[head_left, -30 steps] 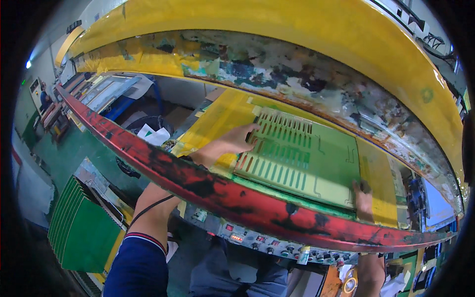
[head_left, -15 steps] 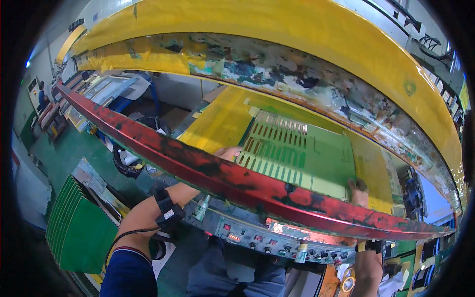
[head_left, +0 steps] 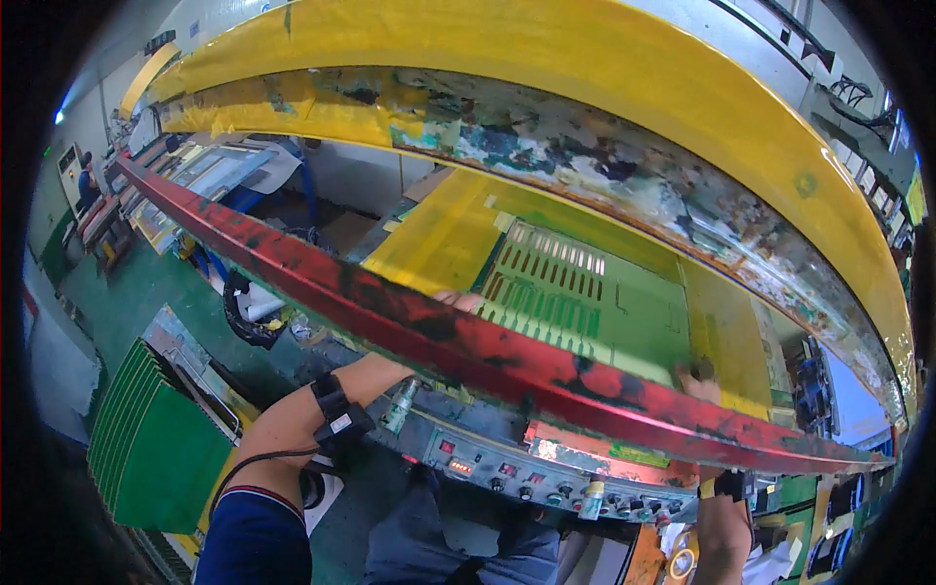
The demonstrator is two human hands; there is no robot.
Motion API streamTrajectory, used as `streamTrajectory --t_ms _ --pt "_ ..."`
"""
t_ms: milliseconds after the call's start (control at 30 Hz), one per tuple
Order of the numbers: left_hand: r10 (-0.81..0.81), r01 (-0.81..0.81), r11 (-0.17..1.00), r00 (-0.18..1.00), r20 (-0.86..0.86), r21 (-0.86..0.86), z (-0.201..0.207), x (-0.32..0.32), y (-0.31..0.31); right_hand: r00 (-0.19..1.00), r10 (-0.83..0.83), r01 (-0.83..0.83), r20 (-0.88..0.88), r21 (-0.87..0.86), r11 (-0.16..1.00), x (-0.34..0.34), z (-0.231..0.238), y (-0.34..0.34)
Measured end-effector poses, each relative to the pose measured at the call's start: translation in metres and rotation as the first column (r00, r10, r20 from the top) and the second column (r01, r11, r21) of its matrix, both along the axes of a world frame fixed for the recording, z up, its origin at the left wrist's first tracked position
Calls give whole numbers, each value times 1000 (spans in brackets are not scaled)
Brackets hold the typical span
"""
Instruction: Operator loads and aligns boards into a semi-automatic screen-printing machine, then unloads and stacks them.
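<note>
A: Where is the green panel (head_left: 639, 314) lying?

B: It is lying flat on the yellow surface (head_left: 424, 252), toward three o'clock from the centre of the view. Rows of oblong marks are running along its left part. The red bar (head_left: 312, 270) is stretching from ten o'clock to four o'clock, and it is hiding the near edge of the panel.

A: And what are the hands doing?

B: Counting from the middle of the panel, the left hand (head_left: 458, 300) is resting at nine o'clock, by the left edge. The bar is covering much of it, so I cannot tell if it is grasping or only touching. The right hand (head_left: 701, 385) is resting at four o'clock, by the right edge. Whether it is gripping or only pressing, I cannot tell either.

A: In your opinion, which step are they doing?

B: I judge that they are positioning the panel, steadying it from two opposite sides.

A: So what is the next move calling for?

B: I think it is calling for small, equal corrections from both hands, and then for freeing the fingers without dragging the panel. The arms are passing under the bar, so they are needing care there.

A: Anything nearby?

B: A stack of green boards (head_left: 161, 448) is standing at eight o'clock.
</note>
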State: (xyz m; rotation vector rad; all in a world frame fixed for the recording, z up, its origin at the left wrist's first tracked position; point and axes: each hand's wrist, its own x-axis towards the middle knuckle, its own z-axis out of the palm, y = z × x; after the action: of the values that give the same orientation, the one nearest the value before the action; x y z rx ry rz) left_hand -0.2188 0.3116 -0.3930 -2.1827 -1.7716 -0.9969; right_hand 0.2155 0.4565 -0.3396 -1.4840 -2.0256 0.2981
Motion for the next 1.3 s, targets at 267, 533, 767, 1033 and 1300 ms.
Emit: streamTrajectory --t_ms 267,533,767,1033,1300 --pt "-15 -41 990 920 392 133 23 27 -78 950 138 -90 -280 178 980 24 25 -64" --pt "-58 131 939 971 231 -317 -120 106 -218 887 304 -401 -349 -252 880 41 -74 -252" --pt "29 -28 944 1000 1 -328 -153 124 -200 877 349 -458 -331 -353 816 43 -141 -310" --pt "107 -123 944 992 -71 -305 -175 130 -195 905 201 -360 -376 -422 832 66 -157 -324" --pt "141 -81 956 970 200 -284 -183 120 -223 899 254 -398 -357 -427 812 53 -154 -321"
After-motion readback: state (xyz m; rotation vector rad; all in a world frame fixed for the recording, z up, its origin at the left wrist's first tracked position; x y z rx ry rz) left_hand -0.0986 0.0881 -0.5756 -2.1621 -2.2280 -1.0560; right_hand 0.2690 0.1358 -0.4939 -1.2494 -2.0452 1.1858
